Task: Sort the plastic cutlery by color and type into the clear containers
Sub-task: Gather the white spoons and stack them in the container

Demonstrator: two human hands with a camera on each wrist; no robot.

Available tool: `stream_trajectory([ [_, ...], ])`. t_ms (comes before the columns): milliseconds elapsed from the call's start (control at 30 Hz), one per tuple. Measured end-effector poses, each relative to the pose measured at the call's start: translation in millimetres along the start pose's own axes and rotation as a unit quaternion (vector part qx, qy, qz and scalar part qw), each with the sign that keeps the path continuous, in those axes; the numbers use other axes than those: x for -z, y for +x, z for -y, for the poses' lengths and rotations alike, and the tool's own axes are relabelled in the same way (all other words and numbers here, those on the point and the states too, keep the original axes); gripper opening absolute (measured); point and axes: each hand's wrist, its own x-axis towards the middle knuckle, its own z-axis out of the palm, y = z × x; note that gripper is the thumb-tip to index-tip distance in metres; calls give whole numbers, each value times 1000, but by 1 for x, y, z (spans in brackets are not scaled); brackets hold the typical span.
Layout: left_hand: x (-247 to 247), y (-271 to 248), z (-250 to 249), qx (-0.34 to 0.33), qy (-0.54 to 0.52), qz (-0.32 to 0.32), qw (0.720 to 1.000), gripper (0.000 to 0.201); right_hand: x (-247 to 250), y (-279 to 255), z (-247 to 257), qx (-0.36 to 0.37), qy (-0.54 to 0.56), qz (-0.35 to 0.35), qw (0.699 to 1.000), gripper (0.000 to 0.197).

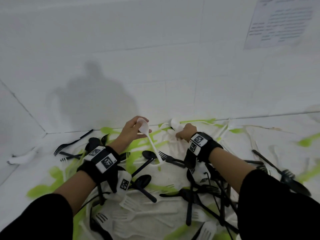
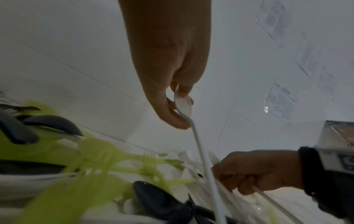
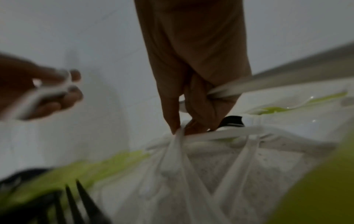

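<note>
White spoon point(image 1: 150, 140): bowl up, handle downward

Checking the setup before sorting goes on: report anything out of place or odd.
The cutlery lies in one tangled heap, black, green and white mixed. The left hand holds a white spoon by its bowl, not its handle. A clear container barely shows at the right edge.

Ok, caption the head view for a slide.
Left hand lifts a white spoon while right hand gathers white cutlery from the mixed pile.
</note>
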Motion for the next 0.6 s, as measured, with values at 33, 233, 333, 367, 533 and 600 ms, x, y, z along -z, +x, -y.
stream_trajectory([
  [33, -4, 4, -1, -13, -9, -4, 1000, 25, 2, 0, 0, -3, 27, -2, 1000, 16],
  [233, -49, 40, -1, -34, 21, -74, 996, 24, 34, -20, -16, 63, 130, -46, 988, 12],
  [333, -71, 63, 4, 33, 49, -98, 993, 17, 55, -42, -24, 69, 240, -89, 964, 5],
  [367, -86, 70, 8, 48, 96, -84, 991, 14, 66, -49, -34, 68, 256, -116, 957, 9],
  [533, -108, 87, 30, 3, 348, -10, 937, 31, 79, -69, -49, 73, 276, -153, 946, 11],
  [600, -123, 93, 32, -18, 359, -6, 933, 42, 85, -73, -59, 70, 288, -145, 944, 11],
])
